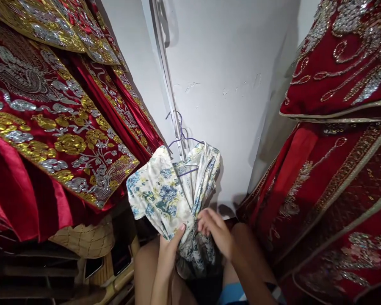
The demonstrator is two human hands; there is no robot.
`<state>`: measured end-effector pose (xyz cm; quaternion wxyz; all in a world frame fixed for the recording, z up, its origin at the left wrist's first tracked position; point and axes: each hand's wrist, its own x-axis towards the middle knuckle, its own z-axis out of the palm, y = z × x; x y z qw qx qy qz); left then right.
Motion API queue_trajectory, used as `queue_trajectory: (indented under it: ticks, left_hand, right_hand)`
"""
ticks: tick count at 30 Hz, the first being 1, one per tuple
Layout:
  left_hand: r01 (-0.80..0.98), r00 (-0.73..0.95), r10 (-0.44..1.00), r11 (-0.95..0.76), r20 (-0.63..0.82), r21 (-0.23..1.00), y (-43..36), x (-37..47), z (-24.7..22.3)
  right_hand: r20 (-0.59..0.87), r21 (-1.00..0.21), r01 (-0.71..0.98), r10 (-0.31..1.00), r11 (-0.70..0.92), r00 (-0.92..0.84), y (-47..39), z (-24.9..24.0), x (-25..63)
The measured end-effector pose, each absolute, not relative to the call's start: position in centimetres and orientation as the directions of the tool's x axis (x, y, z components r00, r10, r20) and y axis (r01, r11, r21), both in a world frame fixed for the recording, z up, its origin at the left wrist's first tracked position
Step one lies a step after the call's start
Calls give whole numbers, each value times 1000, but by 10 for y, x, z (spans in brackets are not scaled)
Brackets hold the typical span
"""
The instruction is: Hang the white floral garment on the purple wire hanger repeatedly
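A white floral dress or blouse (168, 192) with blue and yellow flowers hangs in front of me on a thin purple hanger (188, 172). Its lower part is bunched between my knees. My left hand (172, 248) grips the cloth on the left front panel, thumb on top and the other fingers hidden behind the fabric. At the front opening, near the waist, my right hand (215, 228) has its fingers curled together against the edge of the cloth. Whatever small part lies between those fingertips cannot be made out.
Red gowns with gold and silver sequins (70, 144) hang at the left, and a beaded red gown (333, 76) hangs at the right. A pale wall or door (222, 63) with a metal strip (163, 63) stands ahead. Phones (121, 258) lie at lower left beside a quilted tan item (87, 237).
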<state>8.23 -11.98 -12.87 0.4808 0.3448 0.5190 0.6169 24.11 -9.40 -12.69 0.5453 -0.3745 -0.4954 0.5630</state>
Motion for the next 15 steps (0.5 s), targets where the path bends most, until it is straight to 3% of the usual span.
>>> queue_trajectory:
  ticks: [3,7,11,15]
  left_hand:
    - [-212,-301,951,6,-71,977,-131,82,-126]
    - [-168,-276,958,28,-74,985,-138,76,-124]
    - [-208,-239,964,68,-118,976,-141,67,-131]
    - [-263,-236,954,119,-183,957,-149,59,-135]
  right_hand:
    - [107,-988,-137,943,67,-314,-105,-126,221]
    - [127,-991,25,970,135,-206,-104,-124,218]
    - [142,-990,-20,977,141,-162,-106,-119,219]
    - [133,-991,-52,953,124,-272,-111,-112,220]
